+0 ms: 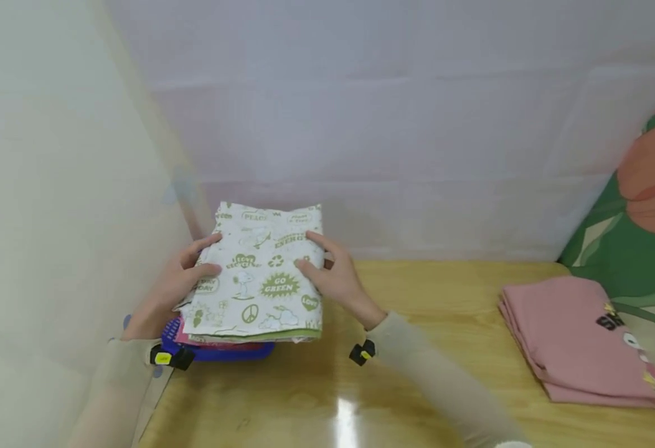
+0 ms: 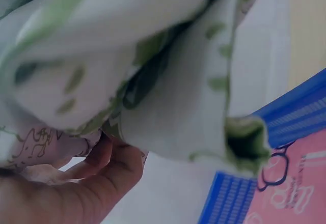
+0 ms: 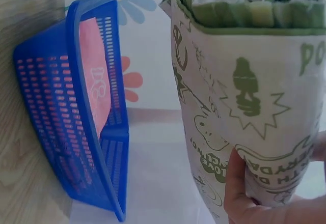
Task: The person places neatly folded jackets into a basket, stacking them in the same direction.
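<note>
a wooden table (image 1: 406,398) spreads under everything, and towards its left end sits a blue basket (image 1: 226,355) with slotted walls. at the right lies a folded pink garment (image 1: 574,342), well apart from the basket. the printed green-and-white cloth (image 1: 254,267), folded into a thick pad, is held up above the basket, hiding much of it from the head view. a pink cloth (image 3: 94,76) lies inside the basket. the left hand (image 1: 179,277) grips the pad's left side and the right hand (image 1: 341,280) its right side, fingers closed on the fabric with thumbs over the printed face; how firmly, i cannot tell. the likeliest trouble is the fold coming apart: the left wrist view shows loose, gaping layers, and with only the sides held, the inner ones could slide out or sag in the middle. a drooping corner could also snag on the basket's rim if the pad came down tilted, rumpling it.
</note>
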Available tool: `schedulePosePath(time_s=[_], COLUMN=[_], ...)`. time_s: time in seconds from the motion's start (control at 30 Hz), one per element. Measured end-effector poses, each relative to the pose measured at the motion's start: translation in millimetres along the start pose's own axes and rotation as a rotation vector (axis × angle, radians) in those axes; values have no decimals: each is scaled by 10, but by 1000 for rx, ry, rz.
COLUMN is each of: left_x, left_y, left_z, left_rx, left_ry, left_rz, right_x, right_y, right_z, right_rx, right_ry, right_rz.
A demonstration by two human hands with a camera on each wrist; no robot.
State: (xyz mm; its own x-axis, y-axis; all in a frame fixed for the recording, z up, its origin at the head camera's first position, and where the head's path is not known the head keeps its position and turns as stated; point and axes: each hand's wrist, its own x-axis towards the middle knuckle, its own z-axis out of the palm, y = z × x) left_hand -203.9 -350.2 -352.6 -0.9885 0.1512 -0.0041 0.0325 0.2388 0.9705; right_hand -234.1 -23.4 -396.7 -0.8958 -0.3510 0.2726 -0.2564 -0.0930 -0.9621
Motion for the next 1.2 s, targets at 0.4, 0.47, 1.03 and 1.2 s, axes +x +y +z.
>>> schedulePosePath(time_s=[0.4, 0.47, 1.03, 1.2], left_x=[-48, 3, 207, 259], left_y=[62, 45, -513, -575], left_z=[-525, -570, -828, -930], left_rx=[36, 62, 235, 316], left_ry=[15, 28, 4, -30], left_rz=[-46, -74, -256, -228], right_x=[258, 294, 429, 492], right_y=[-105, -88, 360, 430], right_z=[474, 512, 849, 919], right_rx=[-50, -91, -190, -215], right_ry=[29, 38, 79, 59], right_rz=[-13, -34, 112, 147])
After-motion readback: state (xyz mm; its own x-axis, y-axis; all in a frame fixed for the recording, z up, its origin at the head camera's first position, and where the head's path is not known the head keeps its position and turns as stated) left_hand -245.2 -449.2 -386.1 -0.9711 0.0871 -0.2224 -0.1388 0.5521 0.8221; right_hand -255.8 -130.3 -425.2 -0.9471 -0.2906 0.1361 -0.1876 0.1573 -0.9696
